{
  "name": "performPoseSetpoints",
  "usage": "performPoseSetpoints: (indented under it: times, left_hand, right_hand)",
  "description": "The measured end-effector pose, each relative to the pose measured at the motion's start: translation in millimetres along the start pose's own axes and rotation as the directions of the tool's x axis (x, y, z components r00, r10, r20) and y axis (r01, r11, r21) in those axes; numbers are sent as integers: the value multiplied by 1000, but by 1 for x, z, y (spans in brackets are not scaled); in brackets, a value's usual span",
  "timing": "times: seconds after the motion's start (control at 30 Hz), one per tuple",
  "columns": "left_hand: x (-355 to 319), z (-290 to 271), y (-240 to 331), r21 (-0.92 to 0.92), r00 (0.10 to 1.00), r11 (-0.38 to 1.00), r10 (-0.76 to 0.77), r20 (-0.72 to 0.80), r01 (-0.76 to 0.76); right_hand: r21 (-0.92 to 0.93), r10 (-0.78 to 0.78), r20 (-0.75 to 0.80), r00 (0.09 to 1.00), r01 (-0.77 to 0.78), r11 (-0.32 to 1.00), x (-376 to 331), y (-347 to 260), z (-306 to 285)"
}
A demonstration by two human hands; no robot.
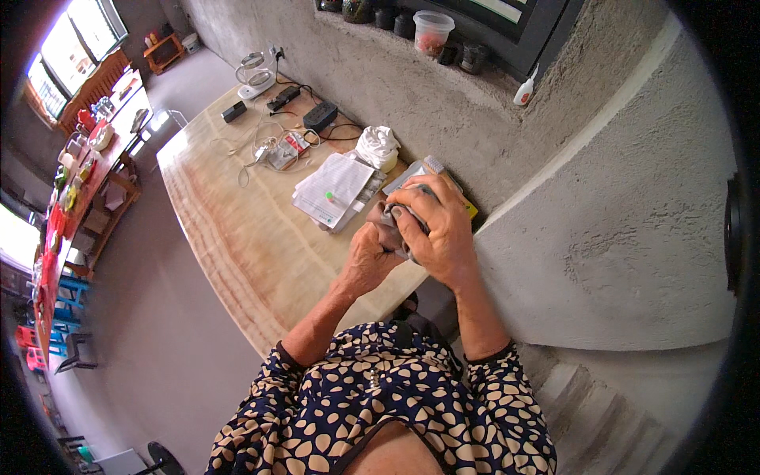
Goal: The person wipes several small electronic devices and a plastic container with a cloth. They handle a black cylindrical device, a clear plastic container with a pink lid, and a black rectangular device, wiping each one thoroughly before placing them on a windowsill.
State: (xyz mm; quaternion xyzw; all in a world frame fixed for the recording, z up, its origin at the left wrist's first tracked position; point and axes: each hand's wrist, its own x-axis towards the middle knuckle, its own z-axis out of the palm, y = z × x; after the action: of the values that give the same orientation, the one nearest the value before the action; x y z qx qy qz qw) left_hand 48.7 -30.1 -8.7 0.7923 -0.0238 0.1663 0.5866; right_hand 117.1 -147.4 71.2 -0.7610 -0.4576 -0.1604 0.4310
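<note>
Above the near right end of the table point(229, 214) my two hands meet. My right hand point(436, 224) is closed, thumb and fingers wrapped round a dark grey bunched cloth-like piece point(419, 223). Below and to its left, my left hand point(370, 255) grips a brownish, smooth-looking object point(382, 222), whose kind I cannot make out. The bunched piece presses against this object. My fingers cover most of both. Just left of my hands lie papers point(332, 190) with a small green spot on them. Behind my right hand, a flat package point(410, 172) is partly hidden.
A bunched white cloth point(378, 147), tangled cables point(273, 142), a black power adapter point(320, 116) and a white appliance point(255, 79) stand farther along the table. The rough wall point(348, 71) runs behind, with a plastic tub point(433, 33) on its sill. Blue stools point(70, 305) stand far left.
</note>
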Motion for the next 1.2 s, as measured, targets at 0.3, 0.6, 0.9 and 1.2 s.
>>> performPoseSetpoints:
  times: [0.3,0.6,0.9,1.2]
  left_hand:
    - [4,4,23,101,987,989,118,-107,-108]
    - [8,-11,-1,-194,955,977,-139,-261,89]
    - [11,-18,-1,-642,851,745,-446,-276,183]
    - [17,-1,11,-567,838,823,-329,-435,29]
  right_hand:
    - [635,536,468,702,-690,348,28,26,2]
    - [119,197,-117,973,-183,976,-35,9,61]
    - [13,172,168,971,-177,984,-95,4,33]
    - [-105,182,-64,981,-187,977,-75,-17,49]
